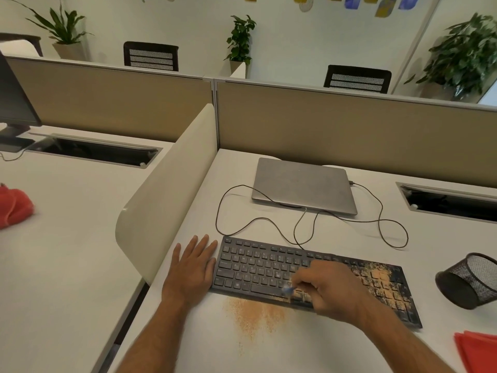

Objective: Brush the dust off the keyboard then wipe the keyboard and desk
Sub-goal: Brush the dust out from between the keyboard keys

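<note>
Half the brushing, at a guess, is done. In the head view, the left part of the black keyboard [309, 275] looks clean, while orange-brown dust [382, 275] still coats its right end and a swept patch lies on the desk [188, 345] just in front. The right hand [330, 289] has its fingers curled round a small brush [289, 289] (blurred, bluish tip) over the lower keys. The left hand [193, 267] rests flat, fingers straight, against the keyboard's left edge. Wiping looks not yet begun; a red cloth [478, 348] lies at right.
</note>
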Motion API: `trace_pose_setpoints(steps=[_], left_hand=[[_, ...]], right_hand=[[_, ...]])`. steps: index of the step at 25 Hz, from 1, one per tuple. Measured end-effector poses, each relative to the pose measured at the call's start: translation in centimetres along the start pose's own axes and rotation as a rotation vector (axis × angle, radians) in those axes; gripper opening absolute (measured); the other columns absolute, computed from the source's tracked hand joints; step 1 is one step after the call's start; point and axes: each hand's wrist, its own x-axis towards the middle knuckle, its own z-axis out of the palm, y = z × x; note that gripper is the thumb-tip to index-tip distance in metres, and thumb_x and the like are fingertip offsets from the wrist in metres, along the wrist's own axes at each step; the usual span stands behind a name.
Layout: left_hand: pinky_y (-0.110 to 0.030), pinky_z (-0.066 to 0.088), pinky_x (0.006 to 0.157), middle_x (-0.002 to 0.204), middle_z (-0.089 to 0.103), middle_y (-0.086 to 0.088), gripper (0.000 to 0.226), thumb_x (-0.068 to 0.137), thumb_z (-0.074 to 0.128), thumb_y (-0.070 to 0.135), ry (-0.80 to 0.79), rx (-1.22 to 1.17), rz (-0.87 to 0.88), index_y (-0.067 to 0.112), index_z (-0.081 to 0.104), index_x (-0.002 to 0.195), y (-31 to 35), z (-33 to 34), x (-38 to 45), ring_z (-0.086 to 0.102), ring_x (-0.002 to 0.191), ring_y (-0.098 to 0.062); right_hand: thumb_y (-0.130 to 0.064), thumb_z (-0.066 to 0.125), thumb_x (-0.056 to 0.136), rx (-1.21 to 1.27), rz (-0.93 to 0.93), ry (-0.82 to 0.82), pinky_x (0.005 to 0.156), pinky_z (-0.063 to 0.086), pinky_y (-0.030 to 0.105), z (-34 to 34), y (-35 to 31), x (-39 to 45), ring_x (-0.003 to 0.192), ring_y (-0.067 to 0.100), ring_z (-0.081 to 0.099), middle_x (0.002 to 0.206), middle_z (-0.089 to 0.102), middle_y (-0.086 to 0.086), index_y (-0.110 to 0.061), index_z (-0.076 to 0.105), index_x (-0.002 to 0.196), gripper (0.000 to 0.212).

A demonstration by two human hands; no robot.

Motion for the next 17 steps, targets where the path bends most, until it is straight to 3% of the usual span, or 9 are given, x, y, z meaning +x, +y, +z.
trace_pose_setpoints(steps=[3, 8, 11, 13, 17], left_hand=[[-0.04, -0.011, 0.124, 0.165, 0.009, 0.016, 0.072, 0.091, -0.004, 0.056, 0.004, -0.009, 0.002, 0.039, 0.019, 0.157, -0.1, 0.2, 0.0, -0.007, 0.152, -0.004], [-0.041, -0.009, 0.124, 0.165, 0.008, 0.016, 0.072, 0.091, -0.004, 0.057, 0.005, -0.008, 0.004, 0.039, 0.019, 0.157, -0.2, 0.2, 0.0, -0.007, 0.152, -0.004], [-0.041, -0.009, 0.124, 0.165, 0.009, 0.015, 0.071, 0.092, -0.003, 0.056, 0.007, -0.006, 0.009, 0.039, 0.019, 0.157, -0.2, 0.3, 0.1, -0.007, 0.152, -0.005], [-0.041, -0.01, 0.124, 0.165, 0.007, 0.016, 0.072, 0.092, -0.005, 0.056, 0.002, 0.004, 0.007, 0.039, 0.017, 0.158, -0.2, 0.3, 0.1, -0.008, 0.152, -0.005], [-0.04, -0.01, 0.124, 0.165, 0.008, 0.016, 0.071, 0.092, -0.004, 0.057, 0.004, -0.007, 0.006, 0.04, 0.018, 0.157, -0.3, 0.4, 0.1, -0.008, 0.152, -0.004]], right_hand=[[-0.03, 0.058, 0.083, 0.047, -0.011, 0.058, 0.053, 0.039, 0.015, -0.1, 0.0, 0.2, 0.064, 0.001, 0.049, 0.072, 0.062, -0.019, -0.036, 0.066, 0.095, 0.015], [-0.028, 0.052, 0.09, -0.1, 0.032, -0.121, 0.064, 0.04, 0.023, -0.5, -0.1, 0.4, 0.077, 0.008, 0.05, 0.085, 0.063, -0.013, -0.034, 0.062, 0.104, 0.018], [-0.032, 0.051, 0.089, -0.101, 0.034, -0.078, 0.065, 0.047, 0.027, -1.5, 1.0, 0.2, 0.074, 0.007, 0.055, 0.083, 0.066, -0.014, -0.034, 0.063, 0.1, 0.017], [-0.034, 0.053, 0.088, -0.012, -0.002, -0.011, 0.06, 0.047, 0.024, -1.2, 1.1, 0.2, 0.068, 0.004, 0.056, 0.078, 0.067, -0.016, -0.036, 0.065, 0.099, 0.017], [-0.034, 0.05, 0.093, -0.05, 0.006, -0.114, 0.067, 0.044, 0.023, -0.6, 0.5, -0.2, 0.076, 0.005, 0.054, 0.086, 0.066, -0.015, -0.036, 0.062, 0.108, 0.02]])
